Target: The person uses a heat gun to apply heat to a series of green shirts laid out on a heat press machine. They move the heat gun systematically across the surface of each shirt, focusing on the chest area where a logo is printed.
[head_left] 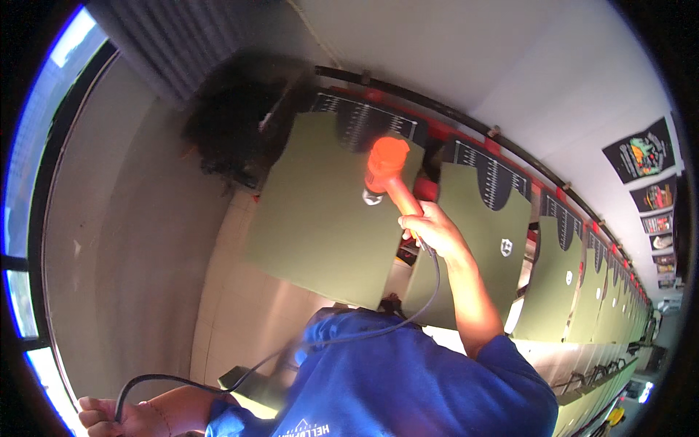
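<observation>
My right hand (431,227) is wrapped around the handle of an orange hair dryer (386,164). The dryer's barrel points down at the nearest olive-green cloth panel (320,218). Just below its nozzle a small white and dark emblem (372,198) shows on the cloth, partly covered by the dryer. A dark power cord (328,340) leaves the handle, crosses in front of my blue shirt and runs to the lower left. There my left hand (109,418) is closed around the cord, well away from the panels.
More green panels (466,240) with white emblems lie in a long row going off to the right. Black marked boards (502,175) and a dark rail (437,105) run along their far side. A window (22,189) lines the left, near a grey curtain (160,44).
</observation>
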The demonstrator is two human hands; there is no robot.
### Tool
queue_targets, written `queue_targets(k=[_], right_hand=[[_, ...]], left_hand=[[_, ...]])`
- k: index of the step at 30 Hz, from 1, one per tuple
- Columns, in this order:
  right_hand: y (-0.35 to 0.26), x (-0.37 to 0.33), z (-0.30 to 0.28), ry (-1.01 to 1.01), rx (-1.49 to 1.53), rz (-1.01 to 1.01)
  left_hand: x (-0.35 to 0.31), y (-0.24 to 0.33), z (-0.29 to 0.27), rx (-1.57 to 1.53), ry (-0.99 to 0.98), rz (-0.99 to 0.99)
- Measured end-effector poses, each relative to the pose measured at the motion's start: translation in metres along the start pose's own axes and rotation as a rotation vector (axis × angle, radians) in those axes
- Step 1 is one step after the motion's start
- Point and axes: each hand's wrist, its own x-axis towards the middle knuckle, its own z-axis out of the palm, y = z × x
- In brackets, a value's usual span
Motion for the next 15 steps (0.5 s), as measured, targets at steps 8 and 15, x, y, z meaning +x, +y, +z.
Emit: queue_targets(k=[8, 15], right_hand=[[0.09, -0.137, -0.154, 0.39, 0.18, 0.04], [0.159, -0.226, -0.261, 0.425, 0.206, 0.09]], left_hand=[[-0.035, 0.063, 0.049, -0.046, -0.045, 0.057], [-0.074, 0.14, 0.091, 0.049, -0.07, 0.166]])
